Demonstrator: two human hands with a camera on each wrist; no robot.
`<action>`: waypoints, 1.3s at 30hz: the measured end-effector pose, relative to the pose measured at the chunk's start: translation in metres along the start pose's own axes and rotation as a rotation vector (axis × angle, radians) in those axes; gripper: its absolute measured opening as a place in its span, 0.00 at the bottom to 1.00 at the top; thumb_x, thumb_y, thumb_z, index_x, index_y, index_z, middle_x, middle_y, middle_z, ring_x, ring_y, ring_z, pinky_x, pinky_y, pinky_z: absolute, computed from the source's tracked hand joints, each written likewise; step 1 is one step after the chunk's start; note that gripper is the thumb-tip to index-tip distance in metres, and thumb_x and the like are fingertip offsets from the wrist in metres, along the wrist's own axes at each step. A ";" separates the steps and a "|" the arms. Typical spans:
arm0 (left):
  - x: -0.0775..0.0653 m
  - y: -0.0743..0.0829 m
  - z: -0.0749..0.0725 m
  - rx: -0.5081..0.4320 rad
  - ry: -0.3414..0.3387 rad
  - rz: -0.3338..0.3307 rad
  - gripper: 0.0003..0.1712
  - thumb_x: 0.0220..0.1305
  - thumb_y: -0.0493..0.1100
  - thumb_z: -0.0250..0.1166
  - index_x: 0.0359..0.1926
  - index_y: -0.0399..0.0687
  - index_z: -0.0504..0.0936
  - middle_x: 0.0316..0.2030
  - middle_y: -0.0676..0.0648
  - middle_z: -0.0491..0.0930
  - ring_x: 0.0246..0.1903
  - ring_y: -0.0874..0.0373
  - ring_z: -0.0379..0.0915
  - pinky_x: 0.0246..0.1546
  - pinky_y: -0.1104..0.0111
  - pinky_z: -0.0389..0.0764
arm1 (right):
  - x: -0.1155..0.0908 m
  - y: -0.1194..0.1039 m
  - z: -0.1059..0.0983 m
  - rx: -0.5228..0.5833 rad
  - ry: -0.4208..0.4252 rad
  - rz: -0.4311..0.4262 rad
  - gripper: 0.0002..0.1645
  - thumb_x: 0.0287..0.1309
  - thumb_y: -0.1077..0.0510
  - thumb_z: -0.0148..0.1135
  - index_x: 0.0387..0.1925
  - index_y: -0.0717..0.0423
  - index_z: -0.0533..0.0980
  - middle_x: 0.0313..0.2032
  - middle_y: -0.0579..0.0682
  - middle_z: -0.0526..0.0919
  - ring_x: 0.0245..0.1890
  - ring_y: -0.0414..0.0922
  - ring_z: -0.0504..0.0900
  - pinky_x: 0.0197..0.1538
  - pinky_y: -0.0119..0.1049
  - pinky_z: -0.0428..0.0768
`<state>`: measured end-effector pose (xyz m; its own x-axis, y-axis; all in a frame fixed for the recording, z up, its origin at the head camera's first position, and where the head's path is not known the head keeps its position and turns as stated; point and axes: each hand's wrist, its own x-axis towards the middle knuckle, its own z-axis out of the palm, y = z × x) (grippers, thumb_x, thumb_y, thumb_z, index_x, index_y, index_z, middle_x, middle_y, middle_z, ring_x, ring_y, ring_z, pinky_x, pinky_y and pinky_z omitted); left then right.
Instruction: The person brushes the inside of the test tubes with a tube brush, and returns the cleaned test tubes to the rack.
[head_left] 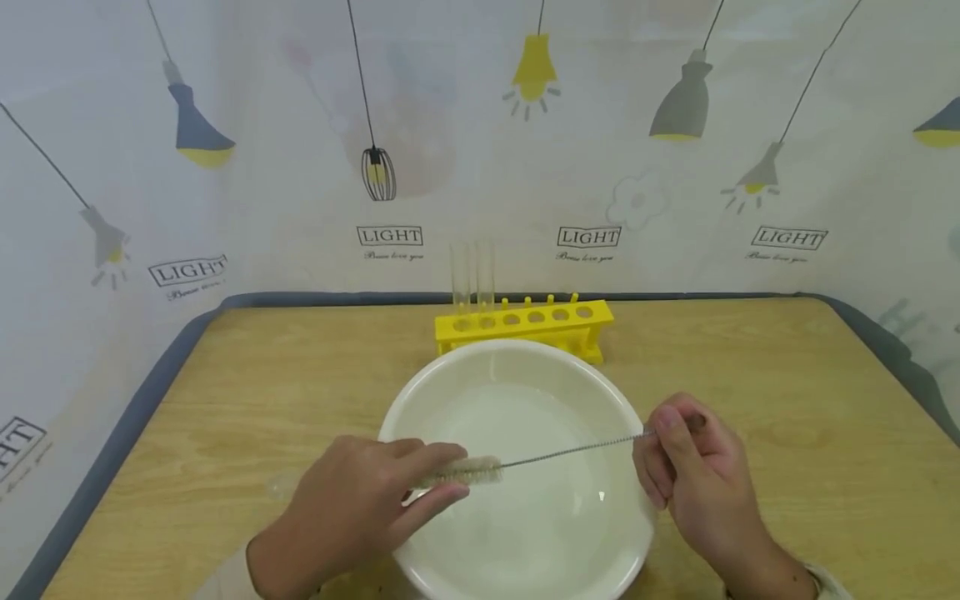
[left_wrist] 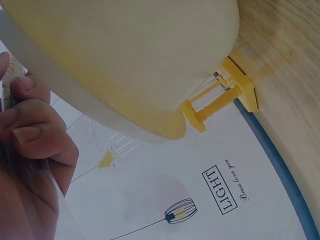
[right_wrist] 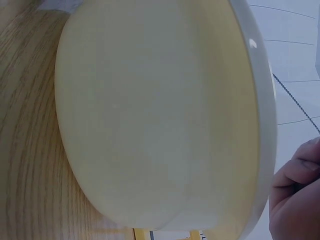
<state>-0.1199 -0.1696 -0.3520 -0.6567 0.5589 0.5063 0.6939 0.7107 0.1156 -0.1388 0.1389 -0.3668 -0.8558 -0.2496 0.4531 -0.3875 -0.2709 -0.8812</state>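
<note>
A test tube brush with pale bristles [head_left: 480, 470] and a thin twisted wire stem [head_left: 570, 452] stretches between both hands above a white basin [head_left: 637, 533]. My left hand [head_left: 352, 496] grips a clear test tube [head_left: 281, 484], mostly hidden by the palm; its faint end shows behind the hand. The bristles lie at the left fingertips, and how far they sit inside the tube I cannot tell. On the other side, my right hand [head_left: 705, 479] pinches the wire stem near its looped end. In the right wrist view, part of the stem [right_wrist: 295, 100] runs above the basin's rim.
Behind the basin stands a yellow test tube rack [head_left: 525, 322] with two clear test tubes [head_left: 485, 275] upright in its left holes. All of it is on a wooden table [head_left: 285, 367], backed by a lamp-patterned sheet [head_left: 480, 167].
</note>
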 end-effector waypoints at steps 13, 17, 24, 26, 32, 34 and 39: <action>-0.001 0.000 0.000 0.002 0.003 -0.007 0.13 0.57 0.60 0.60 0.42 0.65 0.79 0.21 0.68 0.75 0.14 0.76 0.50 0.15 0.84 0.55 | -0.001 0.001 0.002 0.057 0.002 0.016 0.17 0.67 0.73 0.26 0.31 0.60 0.63 0.14 0.47 0.58 0.10 0.42 0.57 0.12 0.33 0.56; -0.001 0.002 -0.001 -0.002 -0.030 -0.026 0.13 0.59 0.60 0.59 0.42 0.65 0.79 0.21 0.67 0.75 0.14 0.75 0.51 0.15 0.83 0.56 | -0.001 0.002 0.003 0.069 -0.004 0.005 0.17 0.66 0.74 0.26 0.31 0.60 0.63 0.13 0.48 0.58 0.10 0.42 0.56 0.12 0.32 0.55; -0.001 0.004 0.000 -0.036 -0.040 -0.004 0.14 0.60 0.60 0.58 0.43 0.66 0.79 0.22 0.68 0.76 0.13 0.76 0.53 0.15 0.84 0.55 | -0.005 0.007 0.009 -0.038 -0.062 0.017 0.16 0.64 0.76 0.30 0.28 0.63 0.63 0.12 0.49 0.58 0.10 0.42 0.58 0.12 0.31 0.60; 0.000 0.007 -0.001 -0.064 -0.094 -0.029 0.14 0.61 0.61 0.56 0.44 0.67 0.78 0.25 0.69 0.77 0.14 0.76 0.54 0.16 0.85 0.56 | -0.007 0.009 0.011 -0.082 -0.089 -0.001 0.15 0.63 0.78 0.32 0.27 0.64 0.63 0.13 0.49 0.59 0.10 0.41 0.60 0.13 0.30 0.62; 0.002 0.011 -0.002 -0.092 -0.138 -0.058 0.15 0.61 0.61 0.55 0.44 0.66 0.78 0.25 0.67 0.77 0.14 0.76 0.55 0.17 0.84 0.58 | -0.006 0.006 0.014 -0.139 -0.091 0.014 0.14 0.62 0.78 0.35 0.26 0.64 0.65 0.14 0.49 0.61 0.11 0.40 0.61 0.13 0.30 0.63; 0.002 0.011 -0.002 -0.083 -0.152 -0.072 0.15 0.61 0.62 0.55 0.44 0.67 0.79 0.25 0.68 0.78 0.15 0.76 0.55 0.17 0.84 0.58 | -0.007 0.005 0.015 -0.192 -0.087 0.052 0.14 0.62 0.77 0.37 0.27 0.62 0.66 0.13 0.48 0.61 0.11 0.40 0.62 0.13 0.30 0.64; 0.003 0.013 -0.003 -0.070 -0.195 -0.082 0.16 0.61 0.63 0.54 0.44 0.67 0.79 0.27 0.68 0.79 0.15 0.75 0.55 0.17 0.84 0.60 | -0.009 0.003 0.018 -0.264 -0.111 0.077 0.13 0.61 0.77 0.41 0.27 0.62 0.68 0.13 0.48 0.63 0.11 0.41 0.63 0.14 0.30 0.66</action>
<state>-0.1122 -0.1601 -0.3464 -0.7517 0.5775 0.3186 0.6503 0.7295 0.2120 -0.1263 0.1239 -0.3711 -0.8488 -0.3644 0.3830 -0.4115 0.0005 -0.9114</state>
